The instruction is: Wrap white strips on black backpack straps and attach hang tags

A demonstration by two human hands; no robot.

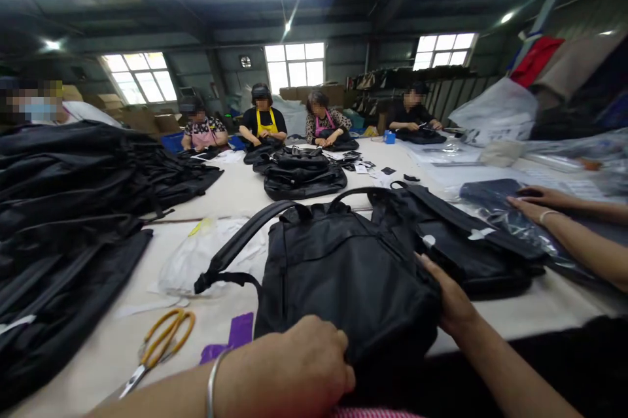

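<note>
A black backpack [338, 267] lies in front of me with its straps spread toward the far side of the table. My left hand [301, 365], a silver bangle on its wrist, is closed at the near edge of the backpack; its fingertips are partly hidden. On the right side of the bag, my right hand [449, 297] grips the side panel, with some fingers out of sight behind it. Yellow-handled scissors [164, 339] and a purple piece of plastic [240, 331] lie left of the backpack.
Black bags [63, 189] are piled high at left; another black bag [471, 248] touches mine at right. Beside it, a co-worker's hands [540, 205] rest on a plastic-wrapped bag. A clear plastic bag [196, 261] lies at left. Several people sit across the table [216, 199].
</note>
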